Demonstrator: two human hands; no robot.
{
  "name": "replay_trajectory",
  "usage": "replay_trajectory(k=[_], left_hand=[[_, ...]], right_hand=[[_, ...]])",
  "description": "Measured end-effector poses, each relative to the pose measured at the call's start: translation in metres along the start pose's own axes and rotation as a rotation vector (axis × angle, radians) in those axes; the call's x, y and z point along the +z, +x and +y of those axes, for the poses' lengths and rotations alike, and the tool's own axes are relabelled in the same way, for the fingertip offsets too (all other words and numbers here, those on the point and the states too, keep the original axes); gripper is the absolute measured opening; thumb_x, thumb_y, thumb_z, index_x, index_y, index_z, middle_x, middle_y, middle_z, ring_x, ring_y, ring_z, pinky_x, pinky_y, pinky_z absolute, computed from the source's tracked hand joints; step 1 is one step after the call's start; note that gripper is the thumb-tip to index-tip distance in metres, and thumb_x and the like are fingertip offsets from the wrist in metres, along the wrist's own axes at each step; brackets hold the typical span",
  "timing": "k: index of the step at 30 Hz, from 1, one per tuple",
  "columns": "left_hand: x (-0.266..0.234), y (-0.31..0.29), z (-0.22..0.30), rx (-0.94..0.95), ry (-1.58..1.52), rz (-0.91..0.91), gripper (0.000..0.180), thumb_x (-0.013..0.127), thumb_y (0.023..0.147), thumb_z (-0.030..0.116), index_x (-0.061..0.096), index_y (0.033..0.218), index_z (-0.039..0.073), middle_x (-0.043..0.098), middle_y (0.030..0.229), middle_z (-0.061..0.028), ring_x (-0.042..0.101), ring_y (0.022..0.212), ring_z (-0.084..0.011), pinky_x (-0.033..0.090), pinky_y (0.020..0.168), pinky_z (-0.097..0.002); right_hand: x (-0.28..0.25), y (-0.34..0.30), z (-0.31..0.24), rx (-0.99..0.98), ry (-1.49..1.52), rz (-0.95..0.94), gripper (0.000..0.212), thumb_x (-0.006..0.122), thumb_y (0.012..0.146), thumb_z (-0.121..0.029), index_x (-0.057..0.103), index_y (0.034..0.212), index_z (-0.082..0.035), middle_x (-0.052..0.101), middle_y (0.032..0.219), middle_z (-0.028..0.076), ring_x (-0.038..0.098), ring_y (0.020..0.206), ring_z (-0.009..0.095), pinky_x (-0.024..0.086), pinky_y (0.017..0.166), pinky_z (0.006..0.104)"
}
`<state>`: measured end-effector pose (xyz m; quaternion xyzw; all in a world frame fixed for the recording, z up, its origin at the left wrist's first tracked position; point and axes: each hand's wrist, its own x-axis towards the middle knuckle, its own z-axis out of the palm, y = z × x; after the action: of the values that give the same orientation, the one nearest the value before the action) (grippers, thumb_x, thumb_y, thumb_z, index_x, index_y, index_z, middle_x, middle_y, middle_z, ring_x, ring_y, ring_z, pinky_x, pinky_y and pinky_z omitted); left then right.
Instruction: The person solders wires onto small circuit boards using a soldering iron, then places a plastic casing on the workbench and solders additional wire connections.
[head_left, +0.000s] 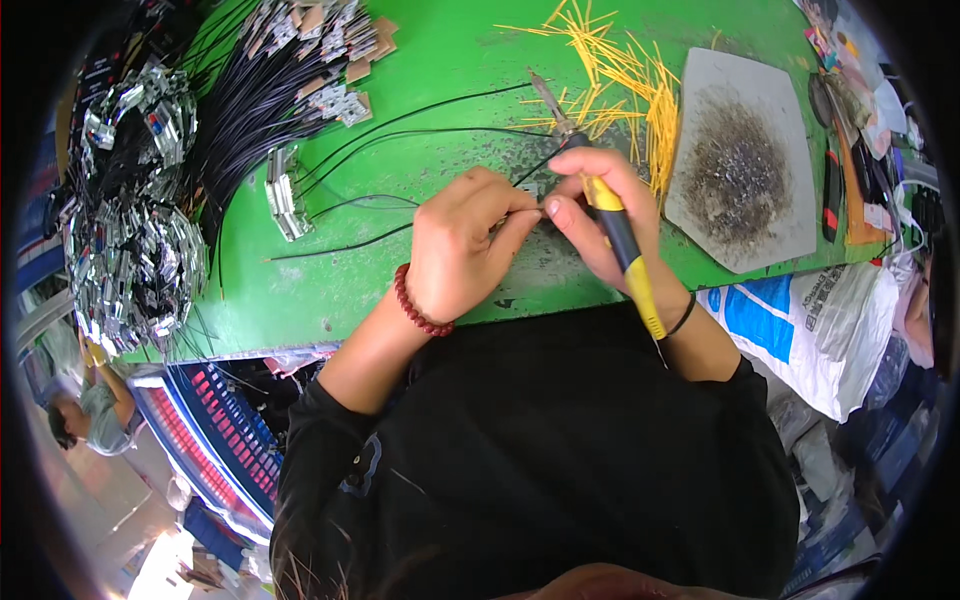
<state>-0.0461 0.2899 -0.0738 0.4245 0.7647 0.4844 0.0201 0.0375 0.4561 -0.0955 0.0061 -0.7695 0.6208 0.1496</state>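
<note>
My left hand [462,245], with a red bead bracelet on the wrist, pinches the end of a thin black wire [400,228] between thumb and fingers. My right hand [600,215] grips a soldering iron [612,220] with a yellow and dark blue handle; its metal tip points away from me toward the far side of the green table [430,70]. The fingertips of both hands meet at the wire end, in the middle of the table near its front edge.
A big bundle of black wires [250,90] with paper tags lies at the back left. Shiny metal clips [130,230] are heaped at the left edge. Yellow sleeves [620,75] are scattered by a grey scorched pad [745,160]. A white sack [820,320] hangs at right.
</note>
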Motion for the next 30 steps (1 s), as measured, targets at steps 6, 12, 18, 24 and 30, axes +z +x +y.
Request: replay_trajectory(k=[6,12,18,24,30], left_hand=[[0.004,-0.011,-0.007,0.016,0.276,-0.083,0.013,0.072,0.073,-0.004,0.064,0.083,0.001,0.063,0.085,-0.0135,0.062,0.079,-0.0294,0.051,0.068,-0.036],[0.019,-0.002,-0.016,0.095,0.328,-0.09,0.013,0.072,0.073,-0.004,0.064,0.083,0.0,0.064,0.09,-0.0135,0.063,0.081,-0.0293,0.052,0.07,-0.0363],[0.025,-0.002,-0.022,0.043,0.245,-0.061,0.012,0.071,0.073,-0.004,0.064,0.083,0.0,0.065,0.089,-0.0129,0.063,0.08,-0.0292,0.053,0.069,-0.0362],[0.024,-0.001,-0.019,-0.041,0.174,-0.057,0.011,0.069,0.074,-0.006,0.063,0.081,0.0,0.065,0.088,-0.0136,0.063,0.079,-0.028,0.052,0.069,-0.0345],[0.021,-0.003,-0.019,-0.104,0.158,-0.063,0.01,0.069,0.075,-0.006,0.062,0.081,-0.001,0.065,0.089,-0.0142,0.063,0.08,-0.028,0.052,0.07,-0.0346]], right_hand=[[-0.039,-0.02,-0.007,-0.032,-0.113,0.021,0.032,0.061,0.093,-0.013,0.056,0.121,0.002,0.069,0.087,0.012,0.068,0.074,0.016,0.053,0.064,0.027],[-0.13,-0.073,0.01,0.0,-0.185,0.633,0.042,0.057,0.093,-0.032,0.066,0.115,0.002,0.069,0.102,0.013,0.061,0.07,0.012,0.049,0.066,0.023],[-0.176,-0.063,0.026,0.087,-0.171,0.871,0.012,0.061,0.085,-0.003,0.063,0.095,0.001,0.058,0.076,0.0,0.052,0.066,0.005,0.04,0.06,0.019],[-0.177,-0.053,0.03,0.104,-0.271,0.895,0.009,0.063,0.084,-0.002,0.06,0.092,0.0,0.058,0.077,0.0,0.051,0.067,0.004,0.039,0.059,0.0186],[-0.176,-0.053,0.033,0.084,-0.271,0.885,0.008,0.063,0.085,-0.001,0.06,0.092,0.0,0.058,0.078,0.0,0.05,0.066,0.004,0.038,0.059,0.0185]])
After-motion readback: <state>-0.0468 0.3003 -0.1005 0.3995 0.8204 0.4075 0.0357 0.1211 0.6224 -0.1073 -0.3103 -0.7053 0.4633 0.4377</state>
